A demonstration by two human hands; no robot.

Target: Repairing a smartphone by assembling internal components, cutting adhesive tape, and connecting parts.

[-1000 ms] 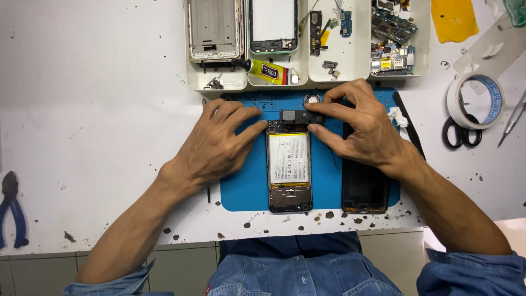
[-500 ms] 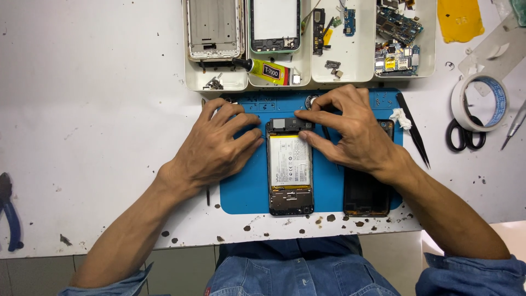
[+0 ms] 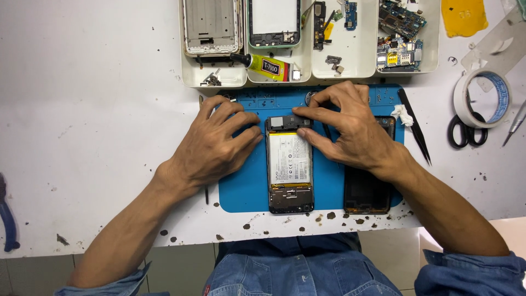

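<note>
Opened phone [image 3: 290, 164], back off, pale battery showing, lies upright mid blue mat [image 3: 244, 189]. Looks light, thin, stiff but fragile w/ exposed parts; best held by the long side edges, not the battery. Left hand [image 3: 213, 145] sits at its 9 o'clock, fingers curled, tips bracing the upper left edge. Right hand [image 3: 350, 129] at 2 o'clock, thumb and forefinger pinching at the dark top cover. Second dark phone [image 3: 366, 192] at 3 o'clock, partly under right wrist. Parts trays [image 3: 307, 74] at 12, tape roll [image 3: 482, 98] far at 2.
</note>
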